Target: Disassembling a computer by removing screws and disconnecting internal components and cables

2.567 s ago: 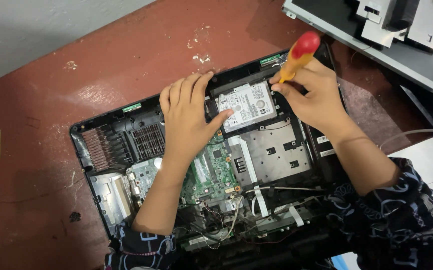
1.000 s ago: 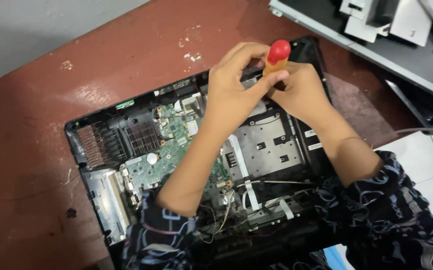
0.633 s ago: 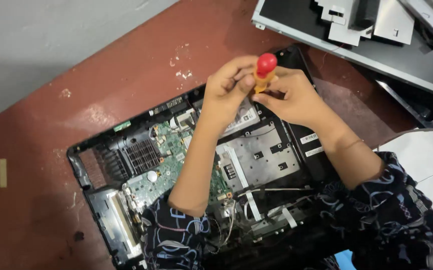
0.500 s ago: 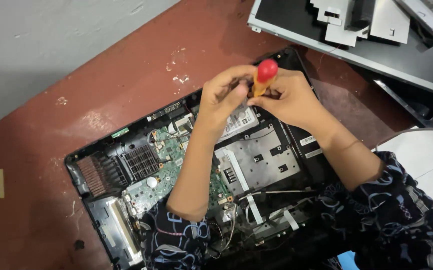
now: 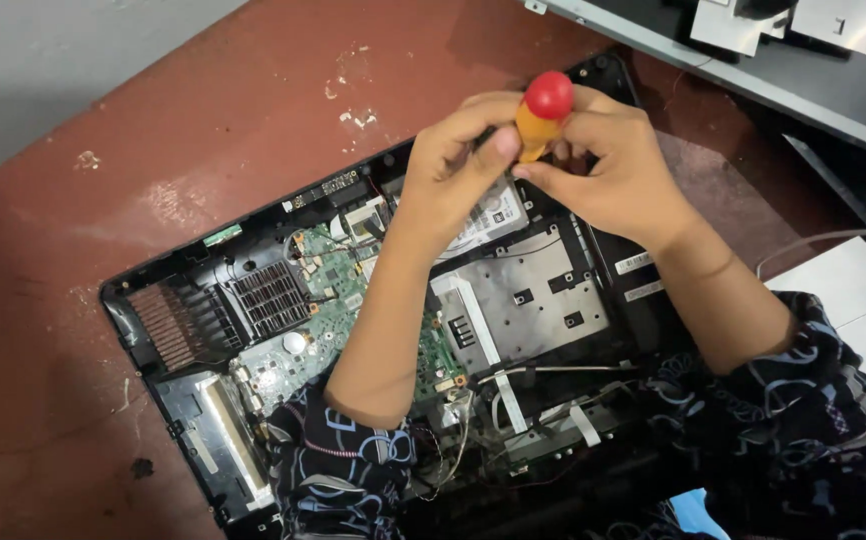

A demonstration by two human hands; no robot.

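- Plainly upright: screwdriver [image 5: 538,115] with red cap and orange handle, standing over the far right corner of the opened laptop [image 5: 373,330], tip hidden behind the fingers.
- Gripped by both: right hand [image 5: 618,165] wrapped round the handle from the right, left hand [image 5: 458,170] pinching it from the left, neither hand spread.
- Could slip off the screw head if tilted or pressed unevenly, and might then gouge the silver hard drive [image 5: 488,215] directly beneath.
- Could rest too much weight through the left forearm, lying across the green circuit board [image 5: 323,300] and near loose ribbon cables [image 5: 508,405].
- Could lose a freed screw among the fan [image 5: 268,295] and copper fins [image 5: 168,325].
- Laid on a worn red floor [image 5: 133,130], paint chipped, grey wall [image 5: 43,60] at far left, white tiles [image 5: 853,300] at right.
- Beyond the far right corner: a dark panel [image 5: 803,70] carrying metal brackets.
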